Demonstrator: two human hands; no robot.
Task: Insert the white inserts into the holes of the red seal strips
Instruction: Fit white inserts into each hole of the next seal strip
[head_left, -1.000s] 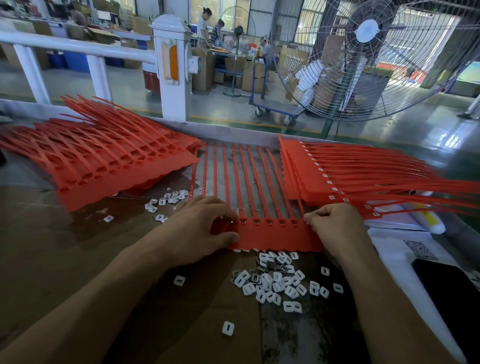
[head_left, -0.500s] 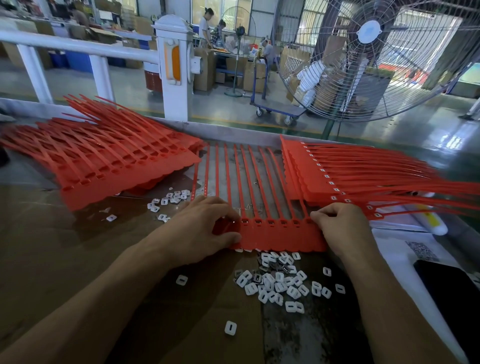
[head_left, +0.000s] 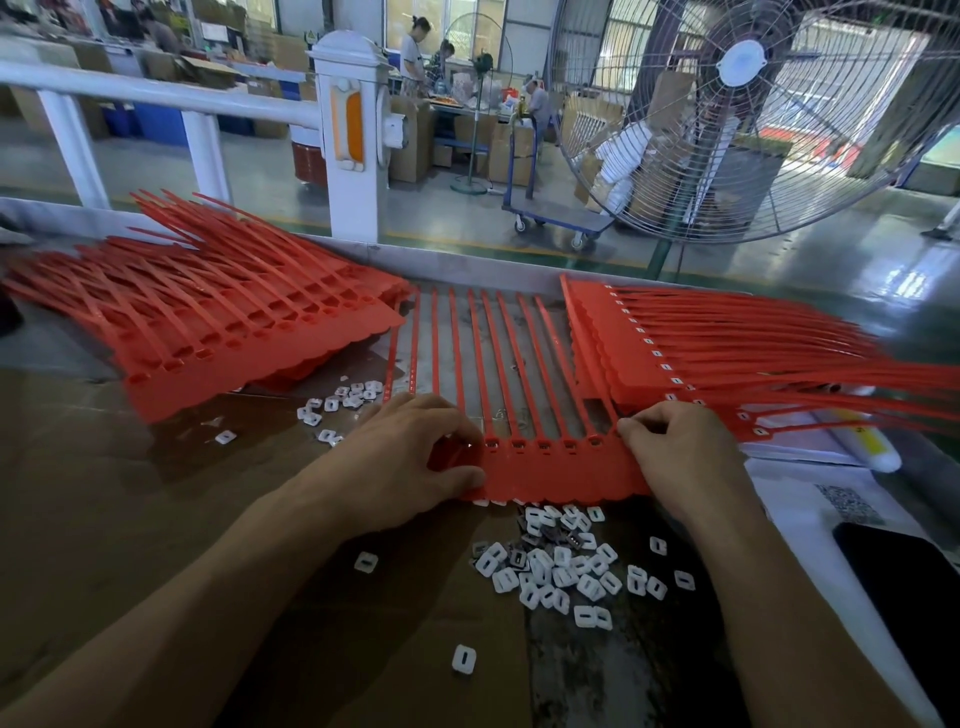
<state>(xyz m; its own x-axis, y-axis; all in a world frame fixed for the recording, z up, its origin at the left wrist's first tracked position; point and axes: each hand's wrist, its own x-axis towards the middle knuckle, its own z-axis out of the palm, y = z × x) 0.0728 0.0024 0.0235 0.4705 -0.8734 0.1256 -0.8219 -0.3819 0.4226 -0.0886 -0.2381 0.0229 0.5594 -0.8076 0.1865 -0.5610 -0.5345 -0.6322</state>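
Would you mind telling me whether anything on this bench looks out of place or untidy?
Mostly the white inserts: they lie loose on the bench, and strays sit apart from the main heap. The left stack of red strips is fanned crookedly.

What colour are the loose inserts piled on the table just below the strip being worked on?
White inserts, a few darker grey ones mixed in; seen in the head view.

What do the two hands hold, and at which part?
Left hand grips the red seal strip sheet at its left end; right hand pinches its right end.
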